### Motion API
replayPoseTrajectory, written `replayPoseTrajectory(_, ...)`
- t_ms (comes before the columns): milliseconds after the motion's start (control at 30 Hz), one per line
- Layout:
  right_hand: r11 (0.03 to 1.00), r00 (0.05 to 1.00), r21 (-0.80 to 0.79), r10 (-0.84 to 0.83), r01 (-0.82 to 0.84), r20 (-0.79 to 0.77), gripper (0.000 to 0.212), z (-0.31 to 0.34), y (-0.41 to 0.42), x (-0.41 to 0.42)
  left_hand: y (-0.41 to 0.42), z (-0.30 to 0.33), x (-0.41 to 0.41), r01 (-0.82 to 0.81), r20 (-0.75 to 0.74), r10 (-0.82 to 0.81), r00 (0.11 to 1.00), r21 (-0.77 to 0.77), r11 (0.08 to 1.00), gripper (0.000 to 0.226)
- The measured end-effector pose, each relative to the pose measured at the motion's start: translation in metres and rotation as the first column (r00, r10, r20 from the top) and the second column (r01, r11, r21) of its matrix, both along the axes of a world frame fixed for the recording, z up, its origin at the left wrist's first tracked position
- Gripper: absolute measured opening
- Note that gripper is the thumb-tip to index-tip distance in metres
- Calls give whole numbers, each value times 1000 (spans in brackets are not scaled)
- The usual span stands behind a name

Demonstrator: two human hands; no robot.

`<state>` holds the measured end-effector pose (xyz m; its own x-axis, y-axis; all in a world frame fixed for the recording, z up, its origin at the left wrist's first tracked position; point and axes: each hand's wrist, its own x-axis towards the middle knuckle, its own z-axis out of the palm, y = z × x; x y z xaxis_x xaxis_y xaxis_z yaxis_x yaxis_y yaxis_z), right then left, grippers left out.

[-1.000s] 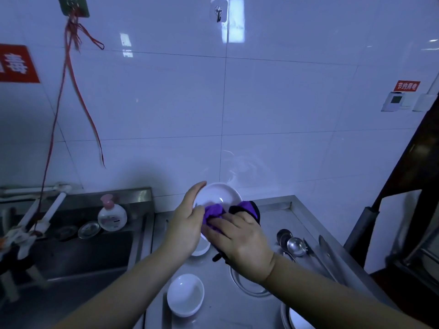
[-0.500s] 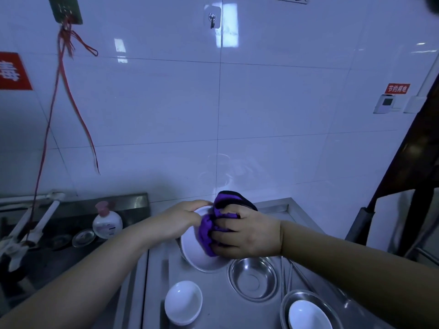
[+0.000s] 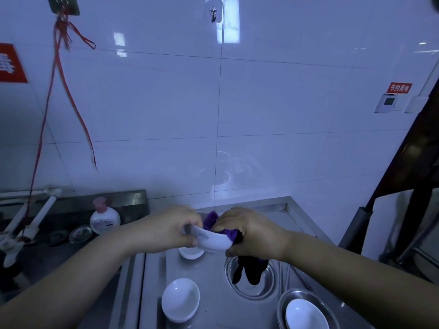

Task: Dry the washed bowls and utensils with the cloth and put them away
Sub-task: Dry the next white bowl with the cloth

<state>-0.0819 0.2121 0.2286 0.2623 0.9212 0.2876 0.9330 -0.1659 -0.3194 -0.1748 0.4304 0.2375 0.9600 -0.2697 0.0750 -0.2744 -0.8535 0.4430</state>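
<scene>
Between two bare hands above a stainless steel counter, a shallow white ceramic bowl is held tilted, its rim toward the tiled wall. The left hand grips the bowl's left edge, fingers curled over the rim and thumb beneath. The right hand clutches a bunched purple cloth against the bowl's right side, fingers folded round the fabric; a purple fold rises between the two hands, and the cloth's dark ends hang below the right wrist over an empty round steel basin.

Directly beneath the left hand, a small white bowl sits upright on the counter, partly hidden by the held bowl. Nearer the camera, below the left forearm, stands a second white bowl, open side up. Below the right forearm, a third white bowl rests inside another steel basin.

Well to the left of the left hand, a clear soap bottle with a pink pump stands on the ledge of a dark sink. Red cords hang down the white wall above it.
</scene>
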Motion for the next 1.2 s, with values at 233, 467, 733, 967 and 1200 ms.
replayPoseTrajectory(233, 661, 842, 536, -310, 525, -442, 60, -4, -5, 9, -5, -20, -11, -184, -106, 163, 981, -777, 602, 33)
replayPoseTrajectory(467, 653, 910, 642, -202, 401, -362, 34, -9, 25, -22, -51, -22, -2, -88, -66, 76, 995, -939, 333, 32)
replayPoseTrajectory(733, 694, 950, 684, -313, 223, 8, 30, -22, 32, -31, -63, -17, 3, -40, -7, 104, 995, -948, 316, 32)
replayPoseTrajectory(967, 587, 764, 608, -28, 535, -645, 33, 14, 36, -9, -61, -16, -2, -46, -8, 106, 994, -933, 356, 25)
replayPoseTrajectory(1200, 502, 379, 391, 130, 772, -916, 21, 9, 36, 0, -50, -9, -1, -27, -3, 88, 996, -960, 280, 29)
